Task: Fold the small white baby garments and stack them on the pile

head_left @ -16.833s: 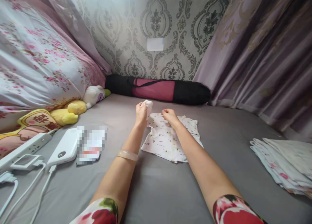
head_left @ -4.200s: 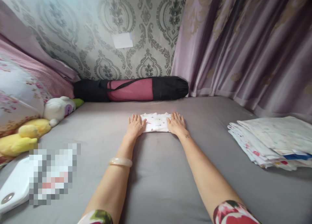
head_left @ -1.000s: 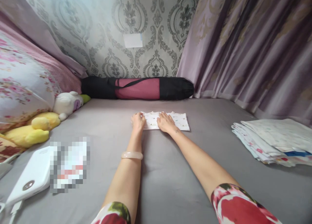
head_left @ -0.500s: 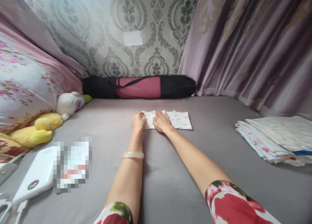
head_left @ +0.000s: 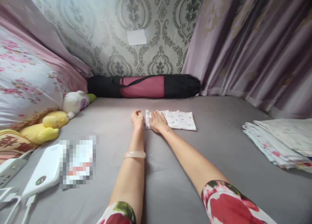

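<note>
A white folded cloth (head_left: pixel 181 120) with small printed figures lies flat on the grey bed sheet (head_left: pixel 170 162), longer from side to side than from front to back. Pressed flat on its left part is my right hand (head_left: pixel 158 121), fingers stretched out and a little apart. Just off the cloth's left edge, my left hand (head_left: pixel 137 119) rests with its fingers curled in, and nothing shows in them. A pale bangle (head_left: pixel 135 154) circles the left forearm.
Folded cloths (head_left: pixel 280 142) are stacked at the right. A black and pink rolled bag (head_left: pixel 143 86) lies along the wall. To the left are plush toys (head_left: pixel 40 131), a white power bank (head_left: pixel 45 172) with cables, a power strip (head_left: pixel 12 170) and a blurred packet (head_left: pixel 79 162).
My left hand has come off the cloth's left edge and now sits beside it. My right hand has slid left over the cloth. The view has shifted slightly left.
</note>
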### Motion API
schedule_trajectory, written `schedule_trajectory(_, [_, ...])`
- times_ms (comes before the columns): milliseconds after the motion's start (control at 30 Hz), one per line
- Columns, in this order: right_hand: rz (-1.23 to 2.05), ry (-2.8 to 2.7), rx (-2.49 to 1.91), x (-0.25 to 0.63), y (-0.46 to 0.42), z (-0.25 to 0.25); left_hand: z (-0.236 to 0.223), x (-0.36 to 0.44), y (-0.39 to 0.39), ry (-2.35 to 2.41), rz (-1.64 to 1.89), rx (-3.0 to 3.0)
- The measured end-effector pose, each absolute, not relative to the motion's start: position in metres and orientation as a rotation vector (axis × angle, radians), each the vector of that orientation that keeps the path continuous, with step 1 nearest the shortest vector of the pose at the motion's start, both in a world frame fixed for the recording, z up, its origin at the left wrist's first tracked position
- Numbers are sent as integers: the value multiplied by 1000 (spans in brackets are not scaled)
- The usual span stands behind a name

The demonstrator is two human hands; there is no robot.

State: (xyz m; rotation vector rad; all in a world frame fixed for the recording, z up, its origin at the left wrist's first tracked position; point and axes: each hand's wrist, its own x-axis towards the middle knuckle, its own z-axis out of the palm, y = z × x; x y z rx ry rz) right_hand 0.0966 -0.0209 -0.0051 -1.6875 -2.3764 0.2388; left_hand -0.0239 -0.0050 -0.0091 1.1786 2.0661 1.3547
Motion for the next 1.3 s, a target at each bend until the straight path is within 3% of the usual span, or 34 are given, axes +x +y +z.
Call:
schedule_trajectory(767, [387, -2512, -1569, 73, -26, 8, -5, -22, -5, 2049, 1467, 1134])
schedule_trajectory(1033, [191, -2346, -1667, 135, -26, 21, -1, -12, -8, 2032, 1462, 1324])
schedule_trajectory(1300, [193, -2353, -1752, 173, -29, -1, -4, 25, -12, 1981, 1278, 1835])
